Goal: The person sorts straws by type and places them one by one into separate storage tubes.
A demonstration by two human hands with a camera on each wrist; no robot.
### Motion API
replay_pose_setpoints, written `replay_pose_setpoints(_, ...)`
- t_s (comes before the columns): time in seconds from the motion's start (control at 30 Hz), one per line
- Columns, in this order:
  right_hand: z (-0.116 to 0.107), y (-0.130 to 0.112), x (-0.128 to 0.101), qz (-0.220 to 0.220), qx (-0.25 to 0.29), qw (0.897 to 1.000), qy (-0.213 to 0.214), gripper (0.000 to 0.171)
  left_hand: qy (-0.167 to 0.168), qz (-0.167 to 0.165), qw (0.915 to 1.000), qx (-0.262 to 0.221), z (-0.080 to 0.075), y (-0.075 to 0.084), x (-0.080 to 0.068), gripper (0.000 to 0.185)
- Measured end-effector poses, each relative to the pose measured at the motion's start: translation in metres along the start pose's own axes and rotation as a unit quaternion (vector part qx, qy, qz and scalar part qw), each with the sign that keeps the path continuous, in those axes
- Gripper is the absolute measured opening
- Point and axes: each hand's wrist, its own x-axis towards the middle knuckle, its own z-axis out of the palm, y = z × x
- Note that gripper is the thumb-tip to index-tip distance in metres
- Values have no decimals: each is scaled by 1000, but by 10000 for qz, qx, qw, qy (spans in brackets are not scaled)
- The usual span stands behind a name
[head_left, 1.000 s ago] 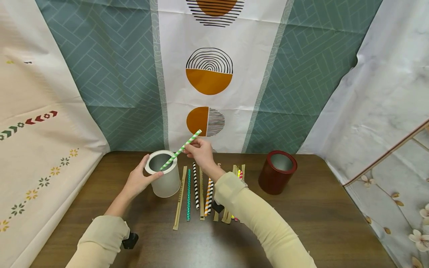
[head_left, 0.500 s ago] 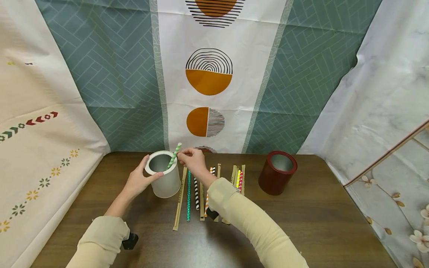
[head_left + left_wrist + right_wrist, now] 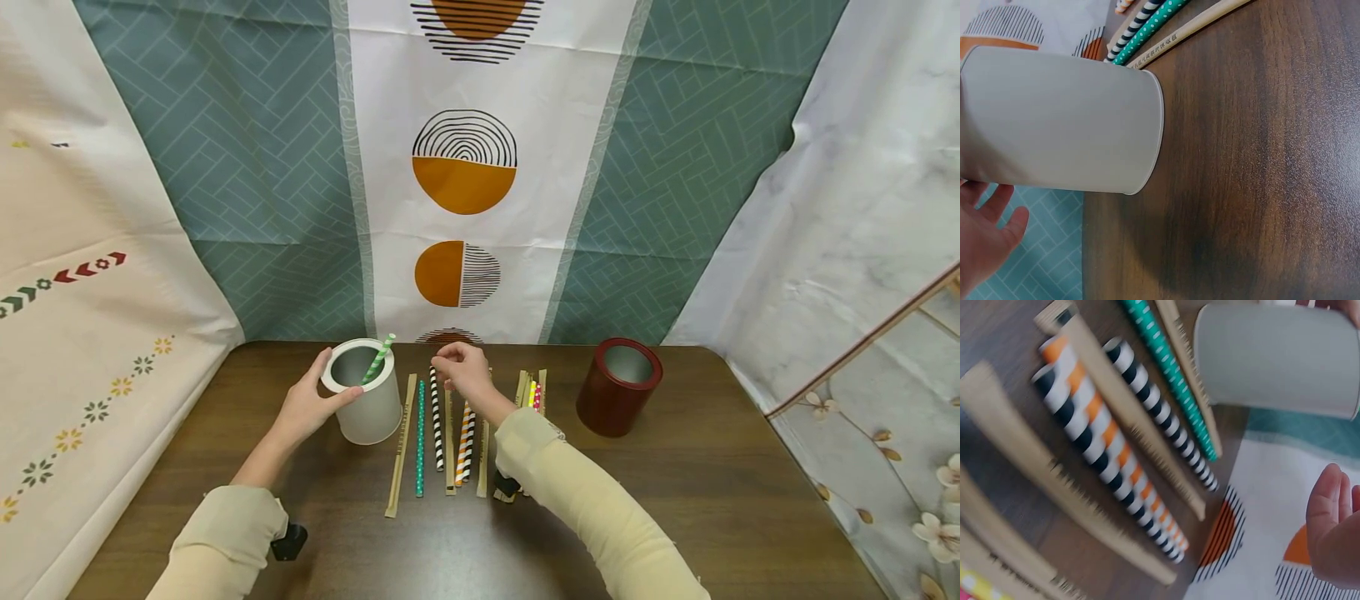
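1. Evidently the sorting step was under way: the green-and-white striped straw (image 3: pixel 378 358) stood tilted inside the white cup (image 3: pixel 362 402), its top poking above the rim.
2. The left hand (image 3: pixel 306 407) held the white cup, fingers and thumb curled round its wall, on the dark wooden surface (image 3: pixel 675 500).
3. The right hand (image 3: pixel 463 372) hovered over the far ends of the row of sticks, fingers loosely bent and holding nothing; it touched none of them as far as the head view showed.
4. Nearest below it lay the black-and-white striped straw (image 3: pixel 436 417) and, just beside that, the orange-striped straw (image 3: pixel 463 442).
5. My judgement: the next move called for a pinch on one straw near its far end, then a lift toward a cup.
6. Count: two cups, the white one and a dark red cup (image 3: pixel 618 387) well apart to the right. One straw in the cup; a teal dotted straw (image 3: pixel 420 433) and at least four more lay flat.
7. Wrapped chopsticks (image 3: pixel 400 446) lay between the straws; about six, though the right-hand bunch was too crowded to count surely.
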Motion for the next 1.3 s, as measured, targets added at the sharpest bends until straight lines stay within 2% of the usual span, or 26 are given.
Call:
replay_pose_setpoints(0.2, -23, 17, 3, 266, 114, 9993, 221, 24, 14, 5, 10000, 7, 1, -3, 1, 94)
replay_pose_setpoints(0.4, -43, 36, 3, 461, 277, 9976, 434, 19, 14, 31, 10000, -2, 1, -4, 1, 95)
replay_pose_setpoints(0.8, -74, 65, -3, 825, 174, 9927, 865, 24, 14, 21, 10000, -28, 0, -3, -1, 93)
replay_pose_setpoints(0.93, -85, 73, -5, 987, 3, 9892, 1079, 25, 42, 48, 10000, -29, 0, -3, 0, 92)
replay_pose_setpoints(1.13, -99, 84, -7, 1153, -541, 9809, 1471, 23, 44, 39, 10000, 2, 0, -2, 1, 93)
replay_pose_setpoints(1.3, -109, 91, -9, 1332, -867, 9752, 1541, 16, 20, 34, 10000, -24, 0, -1, 1, 93)
